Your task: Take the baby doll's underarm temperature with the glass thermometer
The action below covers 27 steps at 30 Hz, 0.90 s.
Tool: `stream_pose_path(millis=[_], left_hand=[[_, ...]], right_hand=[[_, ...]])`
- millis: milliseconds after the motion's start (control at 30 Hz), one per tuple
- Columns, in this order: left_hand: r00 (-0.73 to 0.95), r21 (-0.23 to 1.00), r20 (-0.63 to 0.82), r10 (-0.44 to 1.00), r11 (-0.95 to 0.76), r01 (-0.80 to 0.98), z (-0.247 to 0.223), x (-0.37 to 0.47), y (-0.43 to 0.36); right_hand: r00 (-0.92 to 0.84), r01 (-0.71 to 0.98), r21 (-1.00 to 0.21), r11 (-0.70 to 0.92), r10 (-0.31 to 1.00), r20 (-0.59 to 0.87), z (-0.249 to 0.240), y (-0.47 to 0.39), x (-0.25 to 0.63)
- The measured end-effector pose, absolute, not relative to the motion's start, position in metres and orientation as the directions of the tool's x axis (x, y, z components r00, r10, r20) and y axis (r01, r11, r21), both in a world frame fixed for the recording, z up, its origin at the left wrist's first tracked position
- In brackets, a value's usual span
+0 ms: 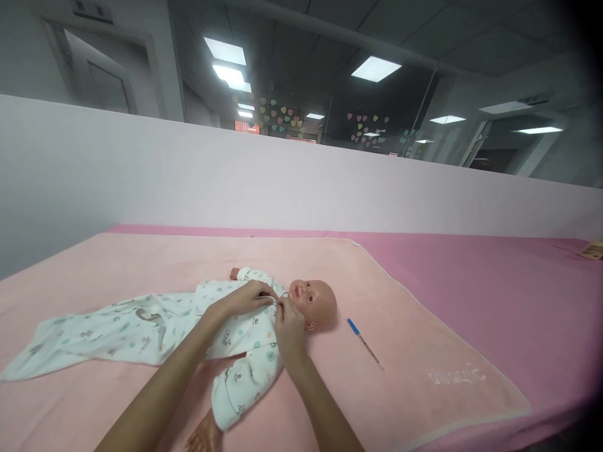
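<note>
A bald baby doll (323, 304) lies on its back with its head toward the right. It wears a white printed top (247, 329) and matching printed trousers (117, 329) that stretch out to the left. At the doll's neck, my left hand (249, 298) pinches the edge of the top's collar. Close beside it, my right hand (289, 326) has its fingers closed on the same neckline, just below the doll's chin. What exactly lies between the fingertips is too small to make out. One doll arm points toward me, its hand (205, 433) bare beyond the cuff.
A thermometer-like stick with a blue cap (354, 326) lies right of the doll's head. Underneath is a peach blanket (414, 351) over a pink sheet (494, 301). A white low wall (301, 182) stands behind, with glass above it. A beige object (592, 250) sits at the far right edge.
</note>
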<state>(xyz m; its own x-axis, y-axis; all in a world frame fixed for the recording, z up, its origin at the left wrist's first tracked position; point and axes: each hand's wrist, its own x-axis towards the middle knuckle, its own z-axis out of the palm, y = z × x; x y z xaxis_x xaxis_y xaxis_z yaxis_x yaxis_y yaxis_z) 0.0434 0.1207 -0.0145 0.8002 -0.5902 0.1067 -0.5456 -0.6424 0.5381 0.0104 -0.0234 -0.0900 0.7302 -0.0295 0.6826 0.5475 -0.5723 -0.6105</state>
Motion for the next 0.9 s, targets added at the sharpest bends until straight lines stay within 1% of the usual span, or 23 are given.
stream_pose_path(millis=[200,300,500,733,900], left_hand=[[0.806,0.502,0.077,-0.586,-0.676,-0.539,-0.0119,0.0424,0.1189],[0.801,0.497,0.084,-0.593,-0.672,-0.550,-0.0119,0.0410,0.1173],[0.818,0.461,0.113,-0.564,-0.699,-0.546,-0.0132,0.0394,0.1144],[0.821,0.492,0.071,-0.567,-0.696,-0.523,-0.0101,0.0397,0.1168],[0.803,0.589,0.118,-0.585,-0.609,-0.531,-0.0124,0.0392,0.1180]], right_hand=[[0.750,0.505,-0.581,-0.638,-0.008,0.661,-0.0925,-0.0262,0.0122],[0.742,0.496,-0.549,-0.672,0.000,0.670,-0.0933,-0.0261,0.0125],[0.679,0.458,-0.366,-0.810,0.053,0.732,-0.0939,-0.0242,0.0086],[0.711,0.364,-0.304,-0.880,0.052,0.701,-0.0942,-0.0218,0.0058],[0.764,0.309,-0.276,-0.910,0.065,0.641,-0.0933,-0.0197,0.0035]])
